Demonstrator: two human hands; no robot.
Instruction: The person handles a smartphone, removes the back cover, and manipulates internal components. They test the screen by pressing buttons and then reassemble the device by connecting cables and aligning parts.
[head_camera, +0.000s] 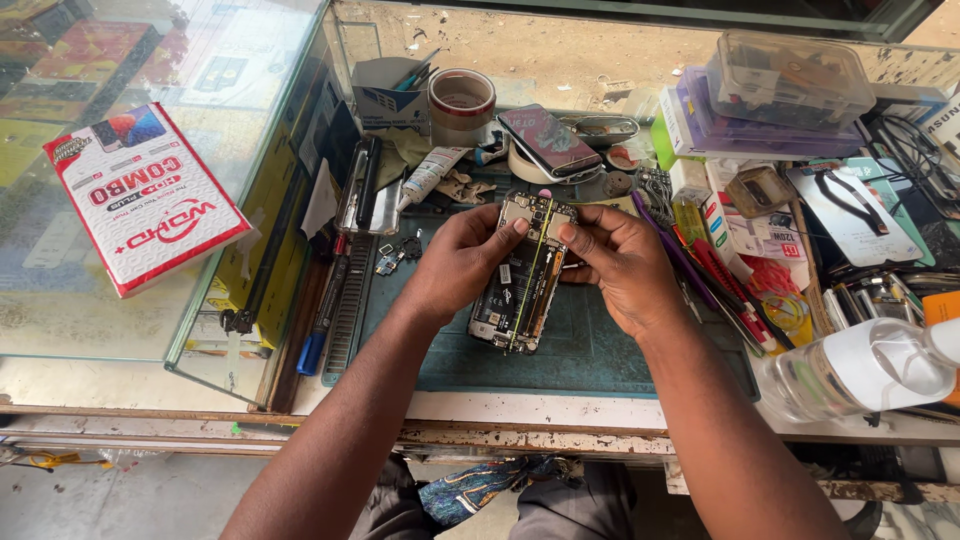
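An opened phone (520, 285) with its back cover off shows its circuit board and inner parts. It is held upright-tilted above a dark green work mat (600, 350). My left hand (462, 262) grips its left side with the thumb on the top edge. My right hand (618, 262) holds its right side, with the fingertips at the upper right corner near the camera area. Small loose parts (398, 253) lie on the mat to the left of my left hand.
A roll of tape (461, 98), a glue tube (432, 172) and another phone (549, 139) lie behind. Tools and screwdrivers (715, 280) crowd the right, with plastic boxes (770, 95) and a clear bottle (860, 370). A red and white box (145, 195) rests on the glass counter at left.
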